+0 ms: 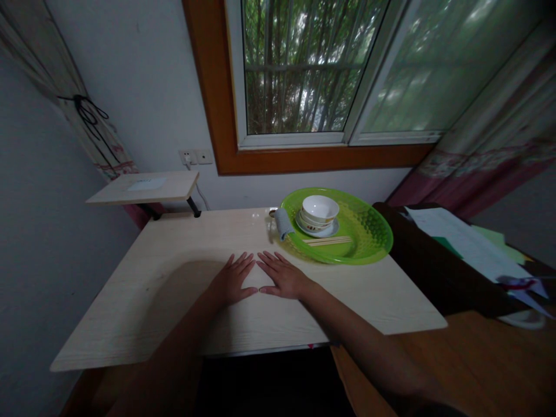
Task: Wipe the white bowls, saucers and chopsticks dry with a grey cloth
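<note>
My left hand (236, 280) and my right hand (281, 277) lie flat on the pale wooden table (182, 243), fingers spread, thumb tips meeting or nearly so. Neither holds anything. Beyond my right hand is a green plastic basin (369, 243). Inside it, stacked white bowls (320, 207) rest on a white plate (319, 231), with several light chopsticks (328, 241) lying in front. A grey cloth (284, 223) hangs over the basin's left rim.
A small raised shelf (174, 184) with a paper label stands at the table's back left. Behind are a wall socket (195, 157) and a window (304, 75). To the right, papers (469, 246) cover a dark surface. Curtains (490, 139) hang on both sides.
</note>
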A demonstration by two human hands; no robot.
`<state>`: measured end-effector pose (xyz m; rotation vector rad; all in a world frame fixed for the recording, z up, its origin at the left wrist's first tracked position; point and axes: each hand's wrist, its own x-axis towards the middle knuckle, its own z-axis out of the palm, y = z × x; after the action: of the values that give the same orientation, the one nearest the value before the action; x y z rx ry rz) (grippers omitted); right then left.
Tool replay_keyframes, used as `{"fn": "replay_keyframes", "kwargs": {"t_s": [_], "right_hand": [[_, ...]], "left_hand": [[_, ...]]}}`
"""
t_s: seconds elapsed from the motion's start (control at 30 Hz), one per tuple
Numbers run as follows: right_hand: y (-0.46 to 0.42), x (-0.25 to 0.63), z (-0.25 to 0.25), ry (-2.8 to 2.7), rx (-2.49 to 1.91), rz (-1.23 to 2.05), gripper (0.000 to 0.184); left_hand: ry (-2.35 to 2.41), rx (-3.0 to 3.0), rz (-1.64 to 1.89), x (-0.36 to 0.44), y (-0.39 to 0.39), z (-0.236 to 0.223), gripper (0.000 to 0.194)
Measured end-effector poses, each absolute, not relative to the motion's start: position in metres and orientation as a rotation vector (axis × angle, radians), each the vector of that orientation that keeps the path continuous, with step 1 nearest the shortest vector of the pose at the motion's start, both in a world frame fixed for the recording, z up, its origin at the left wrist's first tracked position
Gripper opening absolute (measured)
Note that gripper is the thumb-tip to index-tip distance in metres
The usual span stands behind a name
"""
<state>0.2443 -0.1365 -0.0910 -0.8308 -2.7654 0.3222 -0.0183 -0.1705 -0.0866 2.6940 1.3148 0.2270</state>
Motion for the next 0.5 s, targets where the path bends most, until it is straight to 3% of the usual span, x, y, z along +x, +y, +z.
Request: {"fn": "replay_keyframes", "kwargs": {"t_s": [0.5], "right_hand": [[-0.1354, 0.2444, -0.0911, -2.776, -0.841, 0.307, 0.091]], "left_hand": [[1.326, 2.772, 0.237, -0.0191, -0.1694, -0.0911, 0.081]]}}
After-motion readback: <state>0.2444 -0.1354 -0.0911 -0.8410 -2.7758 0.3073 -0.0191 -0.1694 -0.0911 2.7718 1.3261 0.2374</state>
